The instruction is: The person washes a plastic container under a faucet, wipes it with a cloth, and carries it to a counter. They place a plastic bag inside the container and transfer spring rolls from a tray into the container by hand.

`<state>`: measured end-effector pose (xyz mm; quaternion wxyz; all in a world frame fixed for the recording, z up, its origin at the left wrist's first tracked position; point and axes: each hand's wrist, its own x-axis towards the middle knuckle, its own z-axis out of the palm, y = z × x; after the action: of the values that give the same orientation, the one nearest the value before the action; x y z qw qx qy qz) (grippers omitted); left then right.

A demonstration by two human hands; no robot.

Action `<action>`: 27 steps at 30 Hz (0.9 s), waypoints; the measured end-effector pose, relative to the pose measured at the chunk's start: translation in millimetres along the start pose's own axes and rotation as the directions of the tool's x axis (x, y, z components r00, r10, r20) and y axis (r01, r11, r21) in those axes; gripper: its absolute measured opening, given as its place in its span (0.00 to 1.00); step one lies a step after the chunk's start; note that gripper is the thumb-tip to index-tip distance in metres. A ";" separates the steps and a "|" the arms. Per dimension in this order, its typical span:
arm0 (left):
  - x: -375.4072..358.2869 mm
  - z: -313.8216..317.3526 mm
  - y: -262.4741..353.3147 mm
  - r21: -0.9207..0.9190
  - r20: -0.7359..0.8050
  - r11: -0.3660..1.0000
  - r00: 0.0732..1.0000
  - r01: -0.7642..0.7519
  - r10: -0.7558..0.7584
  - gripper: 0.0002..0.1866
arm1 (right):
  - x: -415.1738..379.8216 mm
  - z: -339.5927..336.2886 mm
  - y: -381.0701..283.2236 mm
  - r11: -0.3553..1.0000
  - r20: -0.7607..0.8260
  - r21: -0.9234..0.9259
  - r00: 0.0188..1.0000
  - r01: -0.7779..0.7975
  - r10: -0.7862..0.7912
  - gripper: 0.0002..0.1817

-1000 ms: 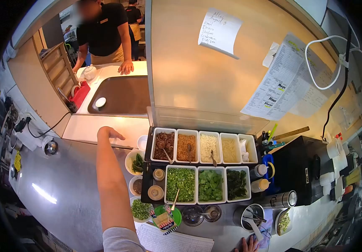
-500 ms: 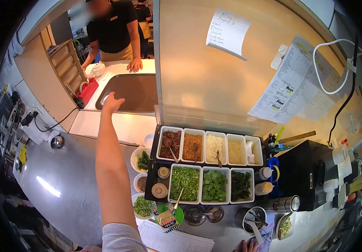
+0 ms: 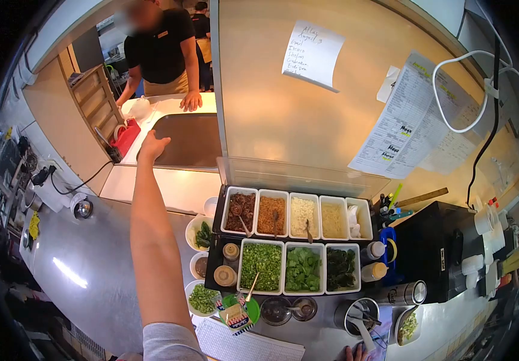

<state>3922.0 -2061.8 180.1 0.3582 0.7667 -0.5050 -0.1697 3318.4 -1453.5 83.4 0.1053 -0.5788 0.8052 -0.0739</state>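
Observation:
My left hand (image 3: 152,146) reaches far out to the left rim of a dark rectangular tray (image 3: 190,138) on the pass-through counter. Its thumb stretches out to the right over the tray, apart from the fingers; the fingertips are partly hidden, and I see nothing held. My right hand (image 3: 356,353) shows only its fingers at the bottom edge. They lie stretched out beside a metal pot (image 3: 356,316) with utensils in it. Across the counter, a person in a black shirt (image 3: 163,54) rests one hand near the tray's far edge. A white teapot (image 3: 140,108) stands beyond the tray.
White tubs of toppings, such as chopped scallions (image 3: 261,266) and leafy greens (image 3: 303,269), fill a black rack behind a clear guard. Small bowls (image 3: 198,233) line its left side. A steel worktop (image 3: 103,265) lies left; a red holder (image 3: 126,137) stands by the opening.
My left hand has shifted slightly left and away from me, to the tray's left rim. The camera view has tilted a little. The tray and my right hand look unmoved.

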 end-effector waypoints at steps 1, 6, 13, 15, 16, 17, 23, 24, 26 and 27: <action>1.6 0.5 -1.5 -0.014 0.001 1.000 1.000 0.009 -0.009 0.43 | 1.5 1.0 1.4 1.000 -0.003 0.005 1.000 0.000 0.000 0.30; -7.9 -0.1 10.7 0.006 -0.065 0.999 0.997 0.050 -0.050 0.43 | -0.7 2.2 6.1 1.000 -0.004 0.025 1.000 0.018 -0.018 0.31; -12.7 0.8 31.3 0.121 -0.194 0.993 0.981 0.006 0.017 0.39 | -2.2 8.0 14.7 0.999 -0.005 -0.021 0.999 0.035 -0.035 0.32; -11.7 2.8 31.1 0.112 -0.173 0.994 0.985 -0.008 0.028 0.39 | -1.2 11.0 16.1 0.999 -0.015 -0.027 0.999 0.032 -0.033 0.32; -10.4 3.8 30.6 0.125 -0.174 0.992 0.985 0.003 0.019 0.39 | -0.8 9.8 14.3 0.999 0.005 -0.031 1.000 0.010 -0.010 0.32; -8.7 4.1 30.0 0.120 -0.166 0.993 0.986 0.008 0.012 0.39 | -0.6 6.9 12.3 0.999 0.025 -0.035 1.000 -0.011 0.012 0.32; -10.3 1.3 34.8 0.109 -0.115 0.993 0.993 0.048 -0.035 0.41 | -3.8 24.1 30.7 0.988 -0.025 -0.120 0.995 0.096 -0.100 0.32; -9.8 1.5 34.6 0.102 -0.113 0.994 0.993 0.046 -0.035 0.40 | -6.2 32.9 39.8 0.980 -0.036 -0.148 0.989 0.136 -0.143 0.33; -10.0 2.5 34.1 0.095 -0.125 0.995 0.992 0.038 -0.026 0.40 | -2.7 19.7 26.5 0.994 -0.027 -0.068 0.996 0.085 -0.087 0.33; -10.8 3.1 34.9 0.095 -0.141 0.995 0.990 0.030 -0.017 0.41 | -0.8 14.7 21.4 0.998 -0.022 -0.027 0.998 0.059 -0.059 0.33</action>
<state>3892.6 -2061.4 201.9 0.3532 0.7990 -0.4773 -0.0952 3302.7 -1445.8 64.2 0.0862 -0.6029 0.7898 -0.0728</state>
